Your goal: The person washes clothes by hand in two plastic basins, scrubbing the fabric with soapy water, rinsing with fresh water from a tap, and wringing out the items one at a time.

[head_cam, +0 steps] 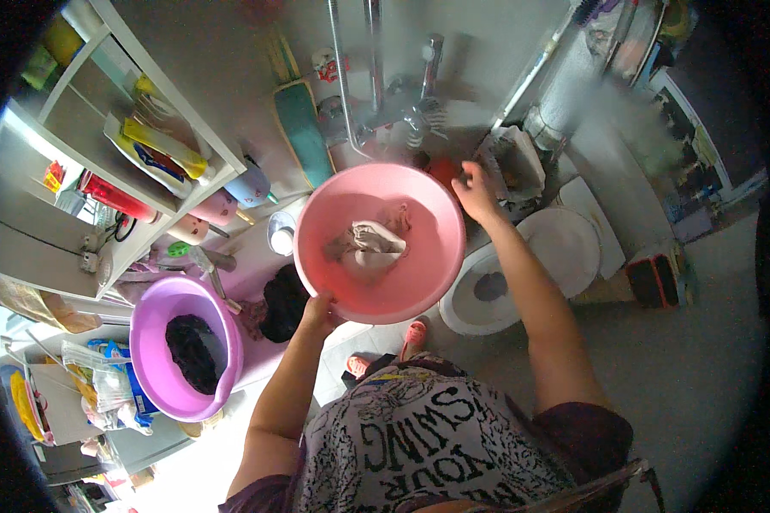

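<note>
A pink plastic basin [423, 282] is in front of me, with a wet, pale piece of cloth [380, 243] in its middle. My left hand [321, 315] grips the basin's near left rim. Beside the far right rim is my right hand [478, 192], its fingers partly curled and apart, with nothing seen in it. Whether its edge touches the rim, I cannot tell. To my left a purple basin [231, 359] contains dark cloth [192, 353]. More dark cloth [285, 304] lies on the pink ledge between the two basins.
A toilet [459, 301] with its lid raised is at the right, next to a lined waste bin [520, 160]. Shower fittings [417, 115] line the far wall. White shelves [212, 144] with bottles and tubes overhang the left. A faucet [215, 269] stands by the purple basin.
</note>
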The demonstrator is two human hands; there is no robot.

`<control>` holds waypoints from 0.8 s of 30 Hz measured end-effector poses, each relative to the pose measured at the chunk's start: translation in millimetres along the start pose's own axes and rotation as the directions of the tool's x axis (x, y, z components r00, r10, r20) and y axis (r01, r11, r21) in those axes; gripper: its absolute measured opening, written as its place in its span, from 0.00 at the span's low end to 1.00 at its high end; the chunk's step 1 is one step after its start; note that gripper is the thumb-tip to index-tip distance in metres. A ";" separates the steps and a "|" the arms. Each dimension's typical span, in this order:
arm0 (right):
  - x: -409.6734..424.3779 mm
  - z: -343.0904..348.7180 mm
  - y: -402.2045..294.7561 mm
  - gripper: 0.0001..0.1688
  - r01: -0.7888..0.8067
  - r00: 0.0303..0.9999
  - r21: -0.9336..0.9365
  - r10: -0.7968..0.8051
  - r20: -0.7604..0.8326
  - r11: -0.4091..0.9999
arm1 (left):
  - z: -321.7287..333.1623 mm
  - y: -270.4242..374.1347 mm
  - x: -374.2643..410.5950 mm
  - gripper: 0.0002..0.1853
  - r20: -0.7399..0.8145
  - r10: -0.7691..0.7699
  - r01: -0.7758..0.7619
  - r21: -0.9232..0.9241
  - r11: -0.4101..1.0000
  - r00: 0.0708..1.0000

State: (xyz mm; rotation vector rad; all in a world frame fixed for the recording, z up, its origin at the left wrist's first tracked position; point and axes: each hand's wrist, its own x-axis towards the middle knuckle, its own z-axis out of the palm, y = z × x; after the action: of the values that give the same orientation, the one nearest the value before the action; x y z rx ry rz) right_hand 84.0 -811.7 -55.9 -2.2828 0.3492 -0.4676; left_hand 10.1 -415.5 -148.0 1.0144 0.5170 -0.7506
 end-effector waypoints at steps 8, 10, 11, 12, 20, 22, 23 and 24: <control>85.9 18.0 -13.7 0.30 0.203 0.972 -0.075 -0.192 0.136 0.976 | 34.9 13.7 14.3 0.15 -0.064 0.119 -0.122 -0.052 0.991 0.991; 87.0 14.7 -20.2 0.29 0.204 0.967 -0.024 -0.198 0.160 0.979 | 27.1 11.6 19.5 0.14 -0.066 0.128 -0.131 -0.049 0.990 0.990; 86.3 11.9 -23.4 0.28 0.203 0.965 0.001 -0.200 0.171 0.979 | 22.9 12.4 23.0 0.15 -0.081 0.131 -0.134 -0.038 0.990 0.988; 85.3 6.8 -23.9 0.26 0.222 0.962 -0.020 -0.215 0.166 0.975 | 27.6 15.1 23.3 0.15 -0.088 0.131 -0.134 -0.025 0.991 0.987; 83.6 6.3 -19.3 0.18 0.156 0.963 0.047 -0.162 0.216 0.987 | 11.2 14.4 51.9 0.20 -0.078 0.134 -0.140 -0.068 0.988 0.988; 81.1 9.0 -3.7 0.17 0.153 0.978 0.079 -0.163 0.131 0.985 | 40.1 23.7 30.9 0.17 -0.155 0.134 -0.134 0.016 0.991 0.979; 79.0 9.8 -1.3 0.16 0.163 0.981 0.084 -0.171 0.094 0.983 | 50.9 26.2 20.3 0.17 -0.173 0.141 -0.142 0.008 0.990 0.975; 77.8 9.7 -0.5 0.15 0.175 0.982 0.088 -0.180 0.053 0.981 | 61.2 28.8 11.0 0.17 -0.190 0.150 -0.152 0.002 0.988 0.970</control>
State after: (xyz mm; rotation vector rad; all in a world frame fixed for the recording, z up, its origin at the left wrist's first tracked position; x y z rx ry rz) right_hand 157.9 -835.3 -44.4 -2.2511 0.0930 -0.4922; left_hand 42.1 -464.5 -112.2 1.1067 0.6008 -0.5167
